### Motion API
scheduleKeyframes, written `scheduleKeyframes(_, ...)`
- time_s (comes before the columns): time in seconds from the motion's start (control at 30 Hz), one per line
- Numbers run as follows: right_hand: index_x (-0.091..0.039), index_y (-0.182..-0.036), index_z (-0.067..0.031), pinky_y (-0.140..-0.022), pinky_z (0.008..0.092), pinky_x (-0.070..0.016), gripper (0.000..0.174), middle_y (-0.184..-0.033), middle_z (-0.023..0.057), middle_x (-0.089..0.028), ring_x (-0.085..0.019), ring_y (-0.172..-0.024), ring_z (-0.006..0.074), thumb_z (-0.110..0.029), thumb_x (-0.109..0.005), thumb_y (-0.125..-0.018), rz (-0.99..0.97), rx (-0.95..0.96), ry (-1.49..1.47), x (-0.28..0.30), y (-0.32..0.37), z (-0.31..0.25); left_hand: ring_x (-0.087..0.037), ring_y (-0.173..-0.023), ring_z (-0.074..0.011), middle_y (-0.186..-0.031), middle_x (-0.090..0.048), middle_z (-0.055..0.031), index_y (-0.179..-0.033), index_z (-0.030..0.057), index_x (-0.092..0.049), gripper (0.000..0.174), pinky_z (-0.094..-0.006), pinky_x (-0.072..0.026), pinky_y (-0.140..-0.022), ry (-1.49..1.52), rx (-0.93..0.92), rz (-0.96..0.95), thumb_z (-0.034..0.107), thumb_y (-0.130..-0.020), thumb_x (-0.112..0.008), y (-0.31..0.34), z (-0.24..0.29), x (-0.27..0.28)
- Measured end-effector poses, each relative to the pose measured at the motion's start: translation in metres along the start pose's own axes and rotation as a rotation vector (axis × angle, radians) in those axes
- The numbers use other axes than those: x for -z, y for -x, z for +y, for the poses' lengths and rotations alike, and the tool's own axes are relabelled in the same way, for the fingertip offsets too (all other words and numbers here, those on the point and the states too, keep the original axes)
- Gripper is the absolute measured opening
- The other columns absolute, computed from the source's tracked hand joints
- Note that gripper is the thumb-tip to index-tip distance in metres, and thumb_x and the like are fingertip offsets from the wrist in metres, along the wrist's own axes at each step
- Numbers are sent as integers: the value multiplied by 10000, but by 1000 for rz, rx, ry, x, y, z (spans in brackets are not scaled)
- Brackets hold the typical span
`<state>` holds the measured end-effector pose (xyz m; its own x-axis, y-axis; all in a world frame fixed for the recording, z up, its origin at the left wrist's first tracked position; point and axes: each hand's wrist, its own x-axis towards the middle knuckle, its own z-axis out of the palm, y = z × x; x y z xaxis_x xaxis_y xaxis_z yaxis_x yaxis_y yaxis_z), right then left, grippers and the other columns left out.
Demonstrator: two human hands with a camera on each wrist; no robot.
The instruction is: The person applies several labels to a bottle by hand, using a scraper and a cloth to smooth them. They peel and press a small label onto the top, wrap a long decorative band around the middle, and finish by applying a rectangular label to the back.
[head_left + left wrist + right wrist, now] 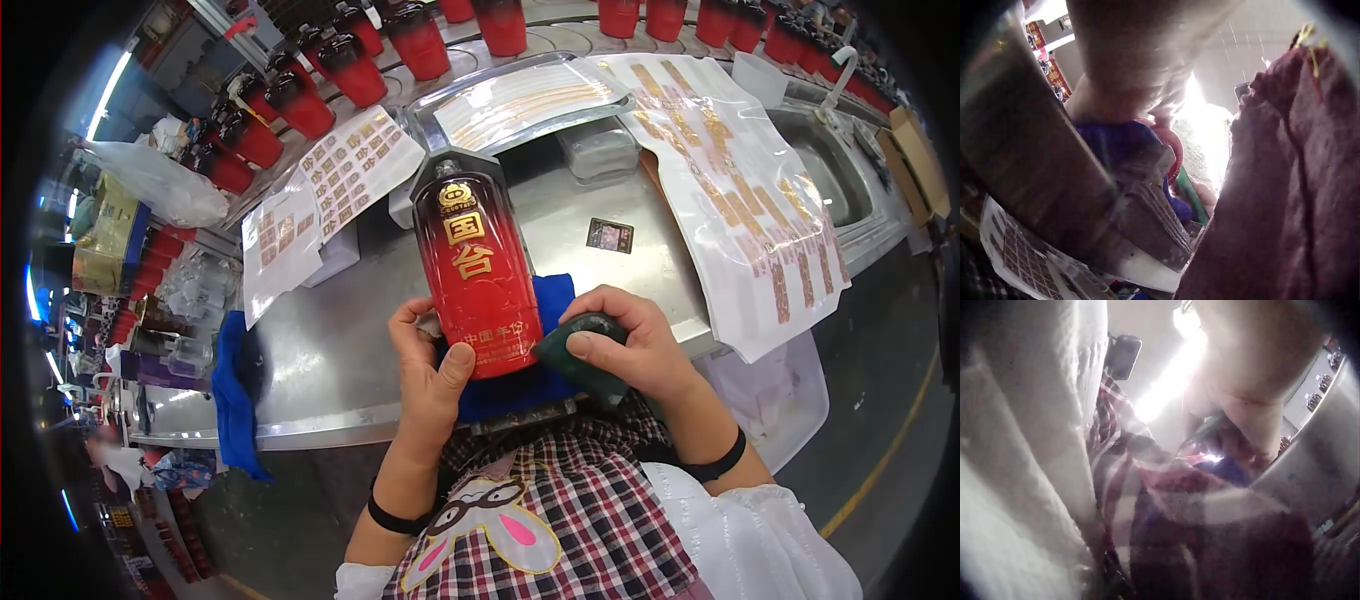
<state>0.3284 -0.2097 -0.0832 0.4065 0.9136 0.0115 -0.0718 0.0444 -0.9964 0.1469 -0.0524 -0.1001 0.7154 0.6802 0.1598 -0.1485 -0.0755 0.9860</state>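
Note:
A large bottle (470, 270), black at the shoulders fading to red, with gold lettering, leans back with its base toward the person. My left hand (428, 355) grips the bottle's lower left side, thumb over the front near the base. My right hand (640, 345) holds a dark green, smooth, rounded flat piece (588, 352) between thumb and fingers, its tip right at the bottle's lower right edge. Beneath the bottle's base lies a blue cloth (555, 292). The left wrist view shows the bottle's round red base (1175, 153) and blue cloth beside it.
Sheets of gold decals lie to the left (350, 165) and right (740, 190) on the metal table (560, 225). Behind stands a tray (530, 100) with a strip sheet. A small dark card (610, 236) lies right of the bottle. Several red-black bottles (350, 70) line the conveyor.

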Motion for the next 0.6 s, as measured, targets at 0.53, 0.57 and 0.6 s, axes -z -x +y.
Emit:
scheduleKeyframes(0.53, -642, -1032, -20, -730, 242, -499, 237, -870, 20, -650, -595, -800, 74, -175, -714, -867, 45, -55, -2, 4, 0, 7, -417, -1190, -348, -1309, -422, -204, -1331, -16, -358, 680, -451, -320, -1055, -736, -264, 48, 173, -797, -734, -10, 35, -21)
scheduleKeyframes(0.57, -642, -1032, -19, -728, 242, -499, 238, -870, 21, -650, -595, -799, 74, -176, -714, -868, 26, -47, 14, 3, 0, 4, -417, -1188, -349, -1304, -429, -203, -1331, -15, -361, 680, -455, -320, -1051, -759, -268, 46, 172, -794, -734, -9, 37, -23)
scheduleKeyframes(0.6, -642, -1031, -19, -727, 241, -499, 239, -870, 22, -651, -596, -797, 74, -177, -714, -868, 8, -38, 30, 2, 0, 3, -417, -1186, -350, -1300, -437, -202, -1330, -14, -363, 679, -459, -320, -1047, -781, -274, 44, 172, -791, -734, -9, 39, -26)
